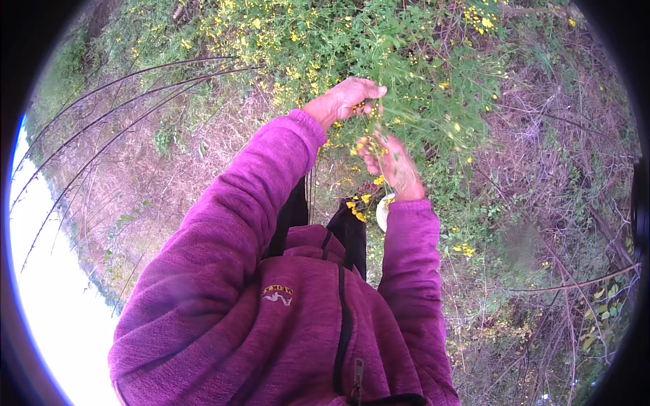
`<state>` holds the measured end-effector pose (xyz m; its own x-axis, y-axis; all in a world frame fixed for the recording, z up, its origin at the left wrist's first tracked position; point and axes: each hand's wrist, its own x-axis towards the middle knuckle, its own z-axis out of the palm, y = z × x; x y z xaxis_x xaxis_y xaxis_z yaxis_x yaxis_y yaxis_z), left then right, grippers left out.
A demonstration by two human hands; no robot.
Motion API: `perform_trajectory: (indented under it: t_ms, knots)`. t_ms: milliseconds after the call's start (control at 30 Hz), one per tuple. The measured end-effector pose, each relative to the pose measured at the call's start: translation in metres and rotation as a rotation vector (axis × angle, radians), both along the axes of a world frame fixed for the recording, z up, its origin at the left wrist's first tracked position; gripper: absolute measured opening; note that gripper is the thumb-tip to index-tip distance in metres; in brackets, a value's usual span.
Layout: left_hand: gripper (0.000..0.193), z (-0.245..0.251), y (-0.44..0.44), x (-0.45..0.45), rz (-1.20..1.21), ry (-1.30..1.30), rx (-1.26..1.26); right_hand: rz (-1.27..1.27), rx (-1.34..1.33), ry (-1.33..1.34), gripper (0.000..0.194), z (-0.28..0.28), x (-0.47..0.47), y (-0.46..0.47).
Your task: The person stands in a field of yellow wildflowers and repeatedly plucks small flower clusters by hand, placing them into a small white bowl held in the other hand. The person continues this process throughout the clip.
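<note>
My left hand reaches among leafy plants with small yellow flowers, its fingers curled around thin flower stems and the thumb pointing to the right. Below it and to its right is my right hand, blurred, with its fingers bent around a bunch of yellow-flowered stems. More yellow blooms hang below that hand, in front of my dark trouser leg. A white round object, perhaps a bowl or container, shows partly beside my right wrist; the sleeve hides the rest.
Long arching dark stems cross the left side. Dry twiggy brush covers the right, with a bare branch lower down. Green foliage with yellow flowers spreads along the top. Bright sky shows at the lower left.
</note>
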<state>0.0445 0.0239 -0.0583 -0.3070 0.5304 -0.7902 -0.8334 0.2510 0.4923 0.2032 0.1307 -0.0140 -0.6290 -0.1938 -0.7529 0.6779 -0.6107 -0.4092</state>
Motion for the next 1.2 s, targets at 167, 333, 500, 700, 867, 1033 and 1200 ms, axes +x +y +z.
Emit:
perform_trajectory:
  t_ms: [167, 333, 500, 700, 867, 1033, 1200]
  knots:
    - [0.017, -0.015, 0.000, 0.006, 0.022, -0.030, -0.009, -0.123, -0.080, -0.033, 0.028, -0.026, 0.011, -0.015]
    - [0.023, -0.022, -0.004, 0.019, 0.101, -0.133, 0.116, -0.193, -0.110, 0.008, 0.022, -0.029, 0.033, -0.015]
    - [0.024, -0.024, 0.005, 0.028, 0.139, -0.121, 0.277, -0.270, -0.083, 0.046, 0.025, -0.018, 0.054, -0.012]
    - [0.019, -0.032, 0.016, 0.041, 0.222, -0.198, 0.175, -0.369, -0.170, 0.053, 0.029, -0.007, 0.073, -0.012]
    - [0.020, -0.033, 0.015, 0.038, 0.274, -0.205, 0.246, -0.340, -0.246, 0.061, 0.026, -0.006, 0.086, -0.009]
    - [0.022, -0.020, 0.012, 0.022, 0.167, -0.168, 0.073, -0.484, -0.193, 0.110, 0.018, -0.012, 0.091, -0.010]
    - [0.027, -0.011, 0.013, 0.024, 0.008, 0.124, -0.041, -0.513, -0.135, 0.107, 0.020, -0.028, 0.054, -0.005]
